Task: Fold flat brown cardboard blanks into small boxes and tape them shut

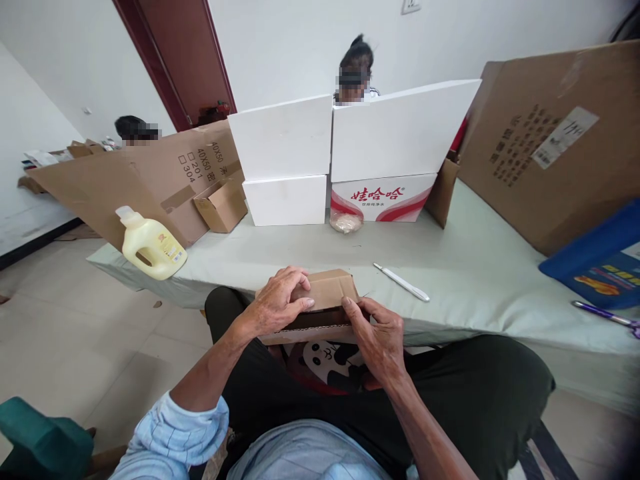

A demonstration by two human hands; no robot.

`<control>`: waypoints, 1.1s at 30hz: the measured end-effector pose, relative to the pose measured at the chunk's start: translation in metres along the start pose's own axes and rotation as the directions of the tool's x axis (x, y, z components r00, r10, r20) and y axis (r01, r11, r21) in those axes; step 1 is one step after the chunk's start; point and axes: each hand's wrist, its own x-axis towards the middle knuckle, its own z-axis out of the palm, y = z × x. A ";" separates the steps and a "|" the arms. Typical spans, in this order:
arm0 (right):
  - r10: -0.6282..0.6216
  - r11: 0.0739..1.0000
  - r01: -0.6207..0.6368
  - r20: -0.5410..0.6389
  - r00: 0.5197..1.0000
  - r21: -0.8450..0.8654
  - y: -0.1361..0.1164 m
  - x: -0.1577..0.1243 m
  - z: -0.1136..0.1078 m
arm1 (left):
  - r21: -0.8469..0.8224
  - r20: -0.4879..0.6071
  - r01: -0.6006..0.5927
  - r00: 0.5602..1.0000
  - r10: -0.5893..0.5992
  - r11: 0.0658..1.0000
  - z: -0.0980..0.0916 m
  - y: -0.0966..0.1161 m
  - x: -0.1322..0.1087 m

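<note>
A small brown cardboard box [313, 335] sits at the table's near edge, just above my lap, its dark inside partly showing. One flap [327, 288] stands up at the far side. My left hand [280, 300] grips the box's left side, thumb lying on the flap and fingers bent over its top. On the right, my right hand [375, 327] pinches the flap's corner between thumb and fingers. Beyond the box, a white-handled craft knife [403, 283] lies on the tablecloth, touched by neither hand.
White boxes [285, 153] and a red-and-white carton [383, 200] stand along the back of the table [280, 248]. A yellow detergent bottle [153, 245] is at left, a blue jug [597, 257] and purple pen [600, 313] at right. Large cardboard [560, 140] flanks both sides. Two people sit beyond.
</note>
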 end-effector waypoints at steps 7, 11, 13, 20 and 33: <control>0.010 1.000 -0.010 0.006 1.000 0.007 0.001 -0.002 0.000 | 0.082 -0.086 -0.100 0.991 0.107 0.992 0.001 0.003 -0.002; 0.007 1.000 -0.007 -0.005 1.000 0.018 0.001 -0.002 0.000 | 0.184 -0.089 -0.292 0.946 0.312 0.938 0.002 0.004 -0.002; 0.002 1.000 -0.002 -0.014 1.000 0.026 0.002 -0.002 0.000 | 0.207 -0.057 -0.347 0.929 0.366 0.915 0.002 0.004 -0.003; 0.003 1.000 -0.002 -0.005 1.000 0.027 0.002 -0.003 0.000 | 0.392 0.010 -0.382 0.911 0.412 0.837 0.000 0.011 -0.007; 0.001 0.999 0.000 -0.014 1.000 0.041 0.004 -0.003 0.002 | 0.586 0.051 -0.507 0.802 0.596 0.632 0.010 0.012 -0.008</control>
